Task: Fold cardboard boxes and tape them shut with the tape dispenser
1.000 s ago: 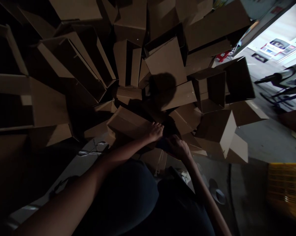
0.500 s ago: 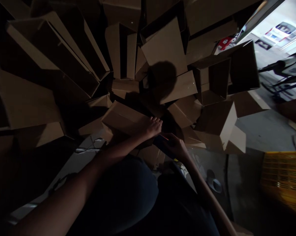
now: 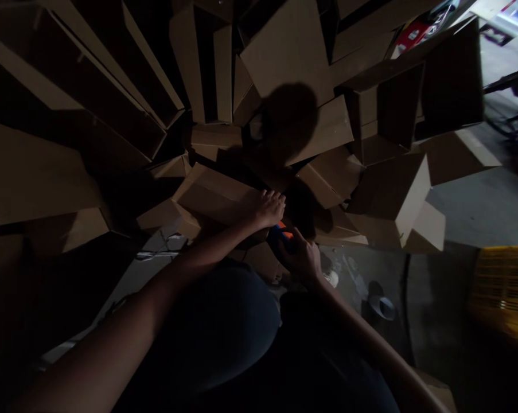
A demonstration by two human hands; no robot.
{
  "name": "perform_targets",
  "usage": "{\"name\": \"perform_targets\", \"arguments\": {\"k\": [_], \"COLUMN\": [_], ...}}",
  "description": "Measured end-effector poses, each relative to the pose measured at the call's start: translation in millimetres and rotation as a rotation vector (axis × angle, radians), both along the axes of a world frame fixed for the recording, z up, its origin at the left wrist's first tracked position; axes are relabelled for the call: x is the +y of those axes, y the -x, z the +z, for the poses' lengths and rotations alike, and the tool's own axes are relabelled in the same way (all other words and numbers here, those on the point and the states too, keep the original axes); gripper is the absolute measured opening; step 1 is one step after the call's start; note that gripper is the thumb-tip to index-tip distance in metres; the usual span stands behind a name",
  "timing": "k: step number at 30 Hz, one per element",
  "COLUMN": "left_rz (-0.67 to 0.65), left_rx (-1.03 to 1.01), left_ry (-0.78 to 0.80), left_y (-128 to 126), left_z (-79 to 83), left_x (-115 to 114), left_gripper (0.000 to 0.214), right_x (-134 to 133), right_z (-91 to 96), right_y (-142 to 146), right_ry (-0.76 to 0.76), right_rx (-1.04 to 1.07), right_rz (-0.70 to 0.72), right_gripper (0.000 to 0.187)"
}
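Observation:
In the dim light my left hand (image 3: 271, 209) has its fingers curled over the right end of a cardboard box (image 3: 218, 192) in front of my knees. Just below and to the right, my right hand (image 3: 302, 257) is closed around a blue-and-orange tool (image 3: 276, 238), whose exact kind is too dark to make out. The tool sits close to the box end and to my left fingers; whether it touches the cardboard I cannot tell. A lower cardboard piece (image 3: 263, 261) shows between my knees and the box.
Open cardboard boxes (image 3: 288, 54) are heaped ahead and to both sides. On the floor at right lie a pale ring-shaped roll (image 3: 383, 308) and a dark cable (image 3: 407, 304). A yellow plastic crate (image 3: 503, 287) stands further right. A red item (image 3: 411, 35) shows behind the boxes.
My right hand has turned the tool, so more of its orange part shows. The left hand keeps its hold on the box end. The view has tilted downward slightly.

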State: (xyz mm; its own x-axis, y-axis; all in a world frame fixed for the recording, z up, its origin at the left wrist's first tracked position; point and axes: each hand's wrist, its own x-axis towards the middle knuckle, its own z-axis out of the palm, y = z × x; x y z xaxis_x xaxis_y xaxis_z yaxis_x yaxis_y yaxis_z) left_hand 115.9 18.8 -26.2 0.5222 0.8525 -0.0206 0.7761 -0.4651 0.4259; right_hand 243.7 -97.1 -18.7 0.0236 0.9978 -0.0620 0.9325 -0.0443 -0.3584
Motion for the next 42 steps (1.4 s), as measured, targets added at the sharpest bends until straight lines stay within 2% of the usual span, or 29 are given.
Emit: {"name": "perform_targets", "arguments": {"k": [5,9,14,19,23,29,33,38,42], "left_rz": [0.017,0.026,0.005,0.035,0.022,0.007,-0.026,-0.058,-0.065], "left_rx": [0.003,0.013,0.018,0.004,0.004,-0.026,-0.05,-0.061,-0.07], "left_ry": [-0.014,-0.038,-0.096,-0.055,-0.054,-0.049,-0.051,-0.04,-0.047], "left_y": [-1,-6,-15,-8,-1,0,3,7,8], "left_z": [-0.3,-6.9,-12.7,-9.1,-6.0,-8.3,-9.7,-6.5,-5.7], "left_x": [2,-1,-5,1,1,2,2,-1,-3], "left_gripper": [0.032,0.03,0.03,0.027,0.028,0.034,0.04,0.043,0.043], "right_x": [3,10,25,36,40,43,45,47,48], "right_z": [-5.7,-9.7,-25.2,-41.7,-59.5,-84.8,-97.9,-109.2,-114.5], "right_y": [1,7,24,18,-6,-61,-105,-156,-186], "right_ry": [-0.003,0.072,0.246,0.228,0.216,0.198,0.098,-0.126,-0.175], "right_rx": [-0.06,-0.152,-0.206,-0.162,-0.069,0.255,0.423,0.213,0.018], "right_rz": [-0.003,-0.004,0.032,0.034,0.019,0.161,0.113,-0.089,-0.177], "right_gripper": [0.037,0.038,0.037,0.043,0.044,0.057,0.061,0.07,0.069]}}
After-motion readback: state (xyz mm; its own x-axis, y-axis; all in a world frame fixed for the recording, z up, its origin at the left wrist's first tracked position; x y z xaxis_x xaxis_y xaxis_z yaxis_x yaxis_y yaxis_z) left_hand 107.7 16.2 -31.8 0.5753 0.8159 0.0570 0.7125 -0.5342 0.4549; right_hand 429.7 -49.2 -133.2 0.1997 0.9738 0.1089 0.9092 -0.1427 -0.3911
